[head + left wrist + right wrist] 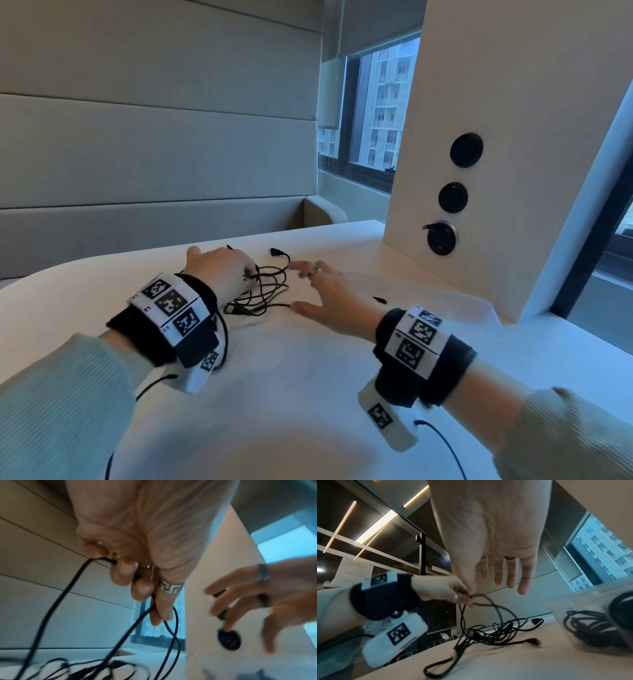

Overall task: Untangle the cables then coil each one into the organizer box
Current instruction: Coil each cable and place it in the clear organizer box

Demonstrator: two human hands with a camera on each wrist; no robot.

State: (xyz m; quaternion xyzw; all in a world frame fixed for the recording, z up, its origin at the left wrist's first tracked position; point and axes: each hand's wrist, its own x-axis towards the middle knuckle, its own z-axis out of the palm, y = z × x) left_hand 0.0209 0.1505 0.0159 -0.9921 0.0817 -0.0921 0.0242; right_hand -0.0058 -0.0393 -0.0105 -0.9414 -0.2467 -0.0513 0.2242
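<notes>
On the white table (pixel 308 370) beside a pillar (pixel 479 102) with 3 round sockets (pixel 442 238), the left hand (pixel 219 270) pinches tangled cables (pixel 263 291), while the right hand (pixel 329 298) hovers beside them, fingers spread, near a clear box (pixel 590 615).

Left wrist band (pixel 171 303): black-and-white square code marks; tiny signs beside them, too small to read.
Right wrist band (pixel 419 341): the same kind of code marks, no words.
Anything else: no words or numbers can be read.

The cables (pixel 263 291) in the middle of the frame are black, heaped on a white bench (pixel 308 359). Black wristbands (pixel 424 353) carry white blocks printed with black square codes. The sleeves (pixel 51 404) at the lower corners are pale green.
</notes>
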